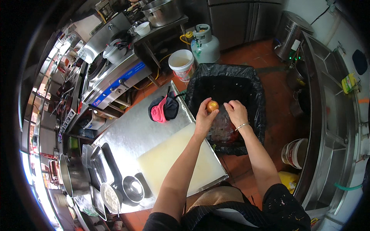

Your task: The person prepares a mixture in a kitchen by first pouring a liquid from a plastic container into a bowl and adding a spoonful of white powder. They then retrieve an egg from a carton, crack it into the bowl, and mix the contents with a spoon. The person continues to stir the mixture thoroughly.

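Observation:
Between the thumb and fingers of my left hand (205, 117) is a small round orange-brown item (212, 106), perhaps an egg, with a yellow patch on top. Just right of it, my right hand (237, 112) is raised with its fingers curled and the fingertips near each other; whether they pinch something is unclear. Both hands are above a large bin lined with a black plastic bag (254, 86). The white cutting board (170, 153) lies to the left on a stainless steel table (127, 130), close to my left forearm.
A black and pink cap (164, 108) rests on the table; a steel bowl (133, 189), a strainer (111, 198) and trays stand at its near left. Behind the bin are a white bucket (181, 62) and a gas cylinder (205, 46). Steel sinks (332, 144) line the right.

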A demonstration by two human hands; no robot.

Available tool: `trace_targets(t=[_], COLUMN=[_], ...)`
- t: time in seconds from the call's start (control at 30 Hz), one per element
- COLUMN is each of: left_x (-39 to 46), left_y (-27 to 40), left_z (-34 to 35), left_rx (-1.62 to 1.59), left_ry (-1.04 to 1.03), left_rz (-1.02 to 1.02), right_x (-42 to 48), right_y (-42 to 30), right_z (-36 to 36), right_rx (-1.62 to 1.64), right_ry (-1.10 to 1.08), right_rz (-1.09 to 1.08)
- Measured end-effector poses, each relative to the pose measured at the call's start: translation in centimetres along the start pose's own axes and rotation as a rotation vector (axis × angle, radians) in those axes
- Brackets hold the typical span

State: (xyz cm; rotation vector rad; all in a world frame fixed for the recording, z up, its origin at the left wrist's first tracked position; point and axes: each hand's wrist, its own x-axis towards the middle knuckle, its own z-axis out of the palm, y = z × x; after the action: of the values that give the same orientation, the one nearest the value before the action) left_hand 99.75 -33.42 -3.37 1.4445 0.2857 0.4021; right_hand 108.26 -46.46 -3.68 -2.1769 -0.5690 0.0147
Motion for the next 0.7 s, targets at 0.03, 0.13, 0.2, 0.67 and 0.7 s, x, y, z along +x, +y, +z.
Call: trace_targets(t=[0.03,0.13,0.2,0.67,0.7], left_x=[0.1,0.4,0.5,-3.1,-4.1], left_y=[-0.3,-1.6,-2.0,4.2,5.2], left_z=[-0.1,-0.4,-0.2,-0.3,-1.2], left_rx=[0.024,0.021,0.054,-0.125,-0.149], left_ry=[0.025,0.112,0.18,0.199,0.191], left_rz=[0.028,0.056,0.079,0.154,0.15], right_x=[-0.3,-1.7,-2.1,-2.7,-3.0], right_y=[-1.0,-3.9,-4.5,-1.3,0.1], right_z=[0.0,-0.1,0.4,-0.2,0.4], right_rx=[0.053,0.173,0.093,0.311,0.197], right_ry=[0.072,0.098,0.131,0.153,0.216], right_rz=[-0.028,-0.162,-0.303,-0.048,-0.164])
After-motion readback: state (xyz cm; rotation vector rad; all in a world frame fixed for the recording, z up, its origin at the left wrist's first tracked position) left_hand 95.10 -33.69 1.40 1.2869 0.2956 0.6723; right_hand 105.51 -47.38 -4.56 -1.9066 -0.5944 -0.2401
